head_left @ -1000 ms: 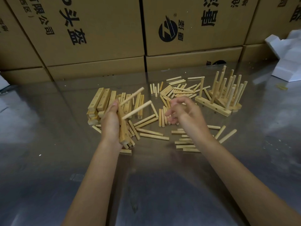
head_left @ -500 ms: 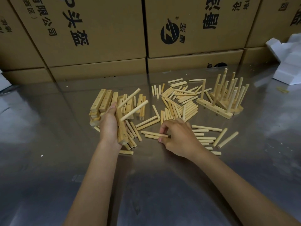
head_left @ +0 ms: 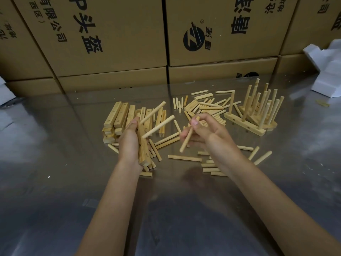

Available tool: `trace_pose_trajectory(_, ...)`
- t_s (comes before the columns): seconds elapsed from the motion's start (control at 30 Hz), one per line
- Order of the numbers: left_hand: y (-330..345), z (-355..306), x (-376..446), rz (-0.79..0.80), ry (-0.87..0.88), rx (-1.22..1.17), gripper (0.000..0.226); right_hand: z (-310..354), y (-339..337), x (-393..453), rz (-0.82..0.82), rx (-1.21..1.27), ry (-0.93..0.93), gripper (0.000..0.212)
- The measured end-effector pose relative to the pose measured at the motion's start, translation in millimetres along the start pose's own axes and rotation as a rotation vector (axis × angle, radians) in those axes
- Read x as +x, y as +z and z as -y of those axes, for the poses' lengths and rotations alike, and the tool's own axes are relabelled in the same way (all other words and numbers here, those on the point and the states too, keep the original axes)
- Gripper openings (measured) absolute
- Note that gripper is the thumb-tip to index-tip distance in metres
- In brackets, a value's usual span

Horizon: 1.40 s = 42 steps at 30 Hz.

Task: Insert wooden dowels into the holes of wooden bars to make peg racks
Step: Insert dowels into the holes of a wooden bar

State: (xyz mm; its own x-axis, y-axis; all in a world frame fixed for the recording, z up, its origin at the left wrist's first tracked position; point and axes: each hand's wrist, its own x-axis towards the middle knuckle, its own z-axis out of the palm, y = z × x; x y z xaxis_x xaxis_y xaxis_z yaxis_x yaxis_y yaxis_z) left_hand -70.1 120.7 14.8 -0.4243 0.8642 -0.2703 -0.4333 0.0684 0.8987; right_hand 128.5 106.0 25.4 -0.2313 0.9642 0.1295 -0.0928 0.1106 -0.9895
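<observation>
Here we grip a wooden bar (head_left: 143, 145) carrying two slanted dowels (head_left: 159, 126) in our left hand (head_left: 129, 141) above the steel table (head_left: 55, 154), while our right hand (head_left: 204, 132) pinches a loose dowel (head_left: 187, 138) just beside it.

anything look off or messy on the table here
Nothing damaged. Loose dowels lie scattered at all angles on the table, and one part-built rack carries only a couple of pegs, with open holes showing.
</observation>
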Motion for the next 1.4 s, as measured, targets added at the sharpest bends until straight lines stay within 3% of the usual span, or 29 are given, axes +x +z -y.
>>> trace_pose_trajectory(0.07, 4, 2, -3, 0.022, 0.006, 0.013, 0.024, 1, 10, -8, 0.119, -0.14, -0.038, 0.017)
trace_pose_trajectory(0.2, 10, 6, -5, 0.047, 0.033, 0.085, 0.025, -13, 35, -18, 0.28, -0.658, -0.286, 0.015)
trace_pose_trajectory(0.33, 11, 6, -10, 0.006, 0.1, 0.156, 0.026, -12, 39, -23, 0.3, -0.992, -0.511, 0.01)
trace_pose_trajectory(0.47, 14, 8, -14, 0.011, 0.191, 0.206, 0.029, -7, 41, -25, 0.297, -1.135, -0.557, 0.012)
trace_pose_trajectory(0.67, 15, 9, -13, 0.005, 0.177, 0.188, 0.029, -5, 32, -22, 0.151, -1.212, -0.568, 0.02)
trace_pose_trajectory(0.87, 15, 8, -14, -0.006, 0.206, 0.187, 0.03, -10, 33, -20, 0.252, -1.23, -0.561, 0.019)
trace_pose_trajectory(1.2, 17, 12, -17, -0.002, 0.236, 0.221, 0.031, -13, 31, -19, 0.261, -0.996, -0.527, 0.014)
trace_pose_trajectory(1.4, 19, 15, -18, 0.002, 0.314, 0.24, 0.033, -16, 30, -18, 0.271, -0.853, -0.414, 0.013)
